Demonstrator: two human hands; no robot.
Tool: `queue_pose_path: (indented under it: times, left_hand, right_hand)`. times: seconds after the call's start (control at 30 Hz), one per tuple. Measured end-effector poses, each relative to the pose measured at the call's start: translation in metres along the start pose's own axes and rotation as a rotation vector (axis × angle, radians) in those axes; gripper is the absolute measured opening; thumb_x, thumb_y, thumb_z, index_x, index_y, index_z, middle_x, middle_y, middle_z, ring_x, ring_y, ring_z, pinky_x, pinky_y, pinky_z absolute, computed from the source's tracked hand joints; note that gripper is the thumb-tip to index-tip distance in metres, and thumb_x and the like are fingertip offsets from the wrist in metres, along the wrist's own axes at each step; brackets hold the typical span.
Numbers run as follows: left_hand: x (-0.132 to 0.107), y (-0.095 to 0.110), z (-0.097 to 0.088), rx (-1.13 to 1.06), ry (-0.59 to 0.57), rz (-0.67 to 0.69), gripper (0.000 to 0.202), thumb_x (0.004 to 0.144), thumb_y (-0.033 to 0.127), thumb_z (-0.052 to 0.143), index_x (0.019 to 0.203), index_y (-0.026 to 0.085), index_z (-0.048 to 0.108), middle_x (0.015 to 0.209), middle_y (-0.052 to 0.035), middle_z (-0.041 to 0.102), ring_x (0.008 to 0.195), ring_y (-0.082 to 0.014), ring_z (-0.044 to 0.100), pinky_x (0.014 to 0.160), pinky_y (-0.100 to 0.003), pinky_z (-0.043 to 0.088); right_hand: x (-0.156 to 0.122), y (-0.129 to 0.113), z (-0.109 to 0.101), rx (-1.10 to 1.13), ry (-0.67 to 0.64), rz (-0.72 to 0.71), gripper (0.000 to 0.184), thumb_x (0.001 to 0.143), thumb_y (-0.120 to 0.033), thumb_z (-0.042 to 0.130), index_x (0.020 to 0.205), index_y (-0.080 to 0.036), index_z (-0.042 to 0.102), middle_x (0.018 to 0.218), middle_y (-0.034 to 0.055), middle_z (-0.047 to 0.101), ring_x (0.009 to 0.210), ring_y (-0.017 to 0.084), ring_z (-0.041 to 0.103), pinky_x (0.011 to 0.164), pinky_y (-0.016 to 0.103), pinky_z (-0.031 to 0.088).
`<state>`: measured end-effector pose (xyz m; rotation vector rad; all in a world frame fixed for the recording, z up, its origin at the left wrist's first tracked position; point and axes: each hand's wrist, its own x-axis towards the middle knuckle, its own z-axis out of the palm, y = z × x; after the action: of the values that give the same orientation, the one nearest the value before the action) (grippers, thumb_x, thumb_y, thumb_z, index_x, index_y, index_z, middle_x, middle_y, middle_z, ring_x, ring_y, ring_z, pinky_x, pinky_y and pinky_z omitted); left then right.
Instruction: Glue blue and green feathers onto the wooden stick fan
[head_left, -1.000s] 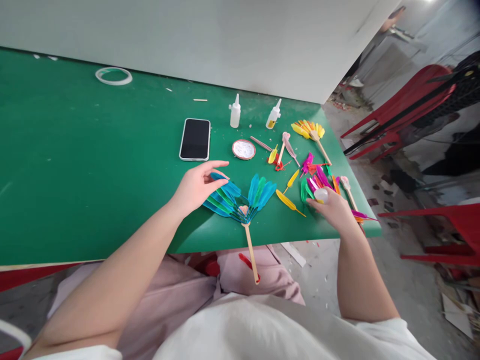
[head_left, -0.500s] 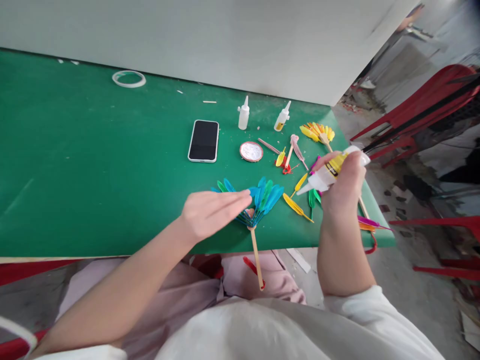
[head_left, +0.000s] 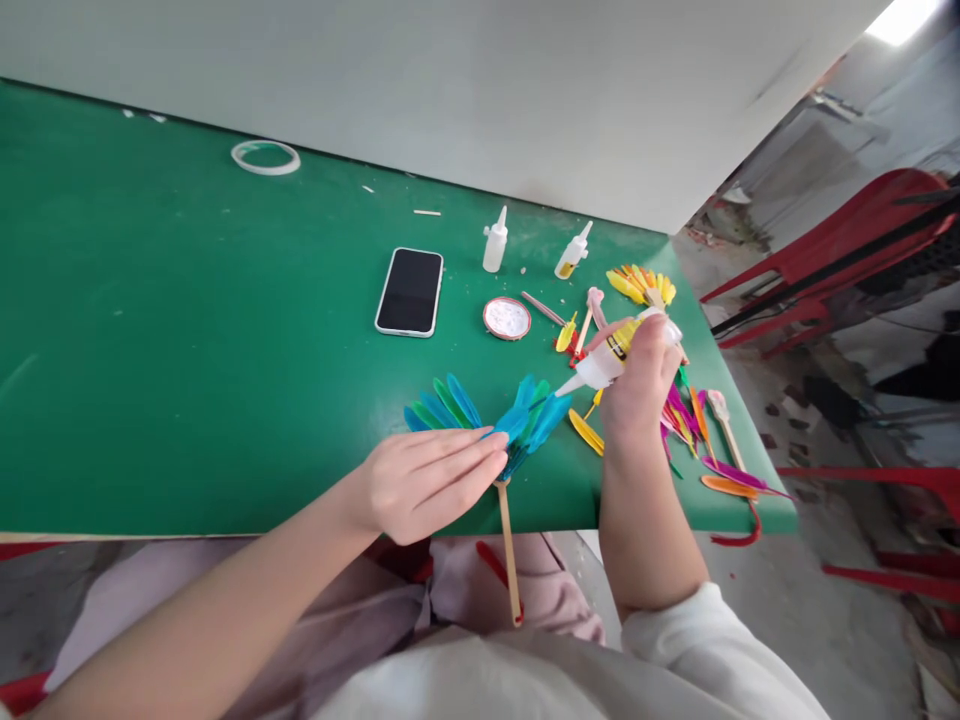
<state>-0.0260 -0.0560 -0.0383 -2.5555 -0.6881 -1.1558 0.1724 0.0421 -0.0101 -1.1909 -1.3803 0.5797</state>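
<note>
My left hand point(head_left: 435, 485) is closed at the fingertips on a blue feather point(head_left: 514, 420), whose thin quill points right. Under and behind those fingers lies a fan of blue and green feathers point(head_left: 452, 398) on a wooden stick point(head_left: 507, 550); the hand hides its middle. The stick hangs past the table's front edge, with a red cord at its lower end. My right hand point(head_left: 641, 380) grips a white glue bottle with a yellow label point(head_left: 606, 358), tilted so that its nozzle meets or nearly meets the quill's end.
On the green table point(head_left: 187, 330) lie a phone point(head_left: 410, 292), a round dish point(head_left: 507, 318) and a tape ring point(head_left: 266, 158). Two small bottles point(head_left: 495, 242) stand near the grey panel. Loose feathers point(head_left: 682, 415) and a yellow feather fan point(head_left: 642, 284) are at the right, beyond which stand red chairs point(head_left: 847, 250).
My right hand has brought the glue bottle left and down, its nozzle now at the feather's quill. My left hand has shifted slightly, holding the blue feather over the fan.
</note>
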Motion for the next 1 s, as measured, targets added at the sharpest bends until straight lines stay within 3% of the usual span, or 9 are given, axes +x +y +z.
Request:
queue_pose_path:
  times: [0.2, 0.37, 0.47, 0.53, 0.63, 0.73, 0.83, 0.9, 1.0]
  left_hand:
    - [0.004, 0.002, -0.002, 0.003, 0.004, -0.009, 0.017, 0.083, 0.009, 0.048, 0.093, 0.008, 0.062, 0.094, -0.0108, 0.069, 0.095, -0.0169, 0.062, 0.086, -0.026, 0.052]
    - [0.002, 0.002, 0.001, 0.013, 0.011, -0.021, 0.017, 0.081, 0.009, 0.050, 0.094, 0.009, 0.062, 0.096, -0.0102, 0.068, 0.097, -0.0168, 0.062, 0.088, -0.025, 0.052]
    - [-0.002, 0.000, 0.007, 0.016, 0.016, -0.049, 0.019, 0.081, 0.010, 0.051, 0.097, 0.011, 0.061, 0.099, -0.0085, 0.068, 0.099, -0.0160, 0.061, 0.089, -0.024, 0.051]
    - [-0.004, -0.001, 0.009, 0.020, 0.022, -0.067, 0.021, 0.081, 0.009, 0.050, 0.099, 0.013, 0.060, 0.100, -0.0068, 0.068, 0.099, -0.0149, 0.061, 0.089, -0.023, 0.050]
    - [-0.005, -0.001, 0.010, -0.003, 0.024, -0.088, 0.022, 0.082, 0.008, 0.049, 0.100, 0.014, 0.060, 0.100, -0.0067, 0.068, 0.098, -0.0145, 0.061, 0.089, -0.023, 0.050]
    - [-0.005, 0.000, 0.009, -0.037, 0.021, -0.098, 0.022, 0.081, 0.008, 0.050, 0.101, 0.013, 0.060, 0.100, -0.0075, 0.067, 0.098, -0.0152, 0.061, 0.089, -0.024, 0.050]
    - [-0.005, -0.001, 0.009, -0.015, 0.017, -0.080, 0.022, 0.081, 0.009, 0.051, 0.101, 0.014, 0.060, 0.101, -0.0063, 0.067, 0.098, -0.0146, 0.061, 0.089, -0.024, 0.051]
    - [-0.006, -0.002, 0.010, 0.000, 0.022, -0.073, 0.022, 0.081, 0.009, 0.052, 0.101, 0.014, 0.060, 0.101, -0.0062, 0.067, 0.099, -0.0144, 0.061, 0.088, -0.024, 0.052]
    - [-0.008, -0.005, 0.012, -0.007, 0.060, -0.150, 0.024, 0.081, 0.009, 0.051, 0.103, 0.015, 0.060, 0.102, -0.0053, 0.067, 0.097, -0.0136, 0.062, 0.085, -0.023, 0.053]
  right_hand:
    - [-0.002, -0.001, 0.000, -0.049, -0.083, 0.030, 0.055, 0.084, -0.060, 0.026, 0.055, -0.021, 0.052, 0.047, 0.0010, 0.047, 0.045, 0.013, 0.048, 0.042, 0.028, 0.036]
    - [0.000, 0.003, 0.000, 0.033, -0.024, 0.010, 0.047, 0.083, -0.055, 0.032, 0.056, -0.021, 0.051, 0.048, -0.0003, 0.042, 0.048, 0.014, 0.050, 0.046, 0.029, 0.041]
    - [0.008, 0.006, -0.003, 0.124, -0.047, -0.011, 0.033, 0.081, -0.050, 0.039, 0.068, -0.021, 0.051, 0.063, 0.0003, 0.049, 0.064, 0.015, 0.057, 0.059, 0.031, 0.048]
    - [0.013, 0.008, -0.008, 0.124, -0.058, -0.002, 0.027, 0.080, -0.048, 0.041, 0.083, -0.023, 0.051, 0.063, -0.0019, 0.046, 0.062, 0.014, 0.055, 0.065, 0.033, 0.049]
    - [0.018, 0.008, -0.017, 0.145, -0.105, 0.021, 0.033, 0.081, -0.050, 0.037, 0.098, -0.026, 0.050, 0.056, -0.0055, 0.033, 0.050, 0.012, 0.045, 0.064, 0.034, 0.048]
    - [0.023, 0.007, -0.029, 0.253, -0.207, 0.041, 0.040, 0.080, -0.053, 0.034, 0.104, -0.027, 0.053, 0.057, -0.0048, 0.030, 0.051, 0.013, 0.041, 0.067, 0.035, 0.046]
    - [0.028, 0.007, -0.045, 0.350, -0.147, 0.020, 0.041, 0.080, -0.054, 0.031, 0.098, -0.028, 0.057, 0.055, -0.0055, 0.022, 0.048, 0.013, 0.035, 0.068, 0.034, 0.045]
    - [0.030, 0.007, -0.057, 0.341, -0.066, 0.015, 0.035, 0.080, -0.053, 0.031, 0.083, -0.028, 0.056, 0.053, -0.0062, 0.019, 0.046, 0.013, 0.032, 0.065, 0.033, 0.044]
    - [0.025, 0.006, -0.073, 0.133, -0.059, 0.055, 0.020, 0.073, -0.045, 0.050, 0.069, -0.025, 0.048, 0.052, -0.0057, 0.033, 0.046, 0.012, 0.037, 0.056, 0.030, 0.041]
